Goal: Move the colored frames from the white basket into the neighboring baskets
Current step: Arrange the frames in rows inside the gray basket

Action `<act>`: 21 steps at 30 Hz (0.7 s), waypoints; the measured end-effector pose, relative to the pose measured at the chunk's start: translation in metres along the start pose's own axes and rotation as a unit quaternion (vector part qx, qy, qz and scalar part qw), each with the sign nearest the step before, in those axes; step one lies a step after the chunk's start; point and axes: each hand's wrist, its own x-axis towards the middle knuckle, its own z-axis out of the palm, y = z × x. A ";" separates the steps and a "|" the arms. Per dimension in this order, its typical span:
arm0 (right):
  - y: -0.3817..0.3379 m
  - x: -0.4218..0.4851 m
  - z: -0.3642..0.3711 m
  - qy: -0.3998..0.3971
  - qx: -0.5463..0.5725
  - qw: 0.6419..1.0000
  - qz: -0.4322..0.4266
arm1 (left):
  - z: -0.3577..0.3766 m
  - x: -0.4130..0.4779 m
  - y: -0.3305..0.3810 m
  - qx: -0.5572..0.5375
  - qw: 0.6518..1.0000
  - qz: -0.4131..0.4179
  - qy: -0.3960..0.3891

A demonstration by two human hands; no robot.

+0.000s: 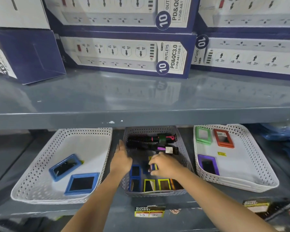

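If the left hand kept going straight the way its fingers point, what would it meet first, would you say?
Probably the middle basket's perforated left wall, since the left hand points up along that rim; the black hairbrushes lie just right. Depth is unclear.

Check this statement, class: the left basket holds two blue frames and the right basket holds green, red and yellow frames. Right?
Not quite. In the head view the right basket holds green, red and purple frames, not yellow. The left basket does hold two blue frames.

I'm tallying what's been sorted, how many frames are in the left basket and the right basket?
5. Left basket: two blue frames. Right basket: green frame, red-orange frame, purple frame. None seems hidden.
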 end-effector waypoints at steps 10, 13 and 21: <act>-0.018 0.016 0.005 0.022 -0.019 0.999 -0.014 | 0.000 -0.003 0.000 -0.006 1.000 -0.001 0.021; -0.019 0.014 0.005 0.022 -0.009 1.000 -0.010 | 0.000 -0.003 0.000 -0.006 1.000 0.000 0.025; -0.020 0.007 0.007 0.022 -0.040 0.999 -0.023 | 0.002 -0.003 0.001 0.020 0.999 0.007 0.030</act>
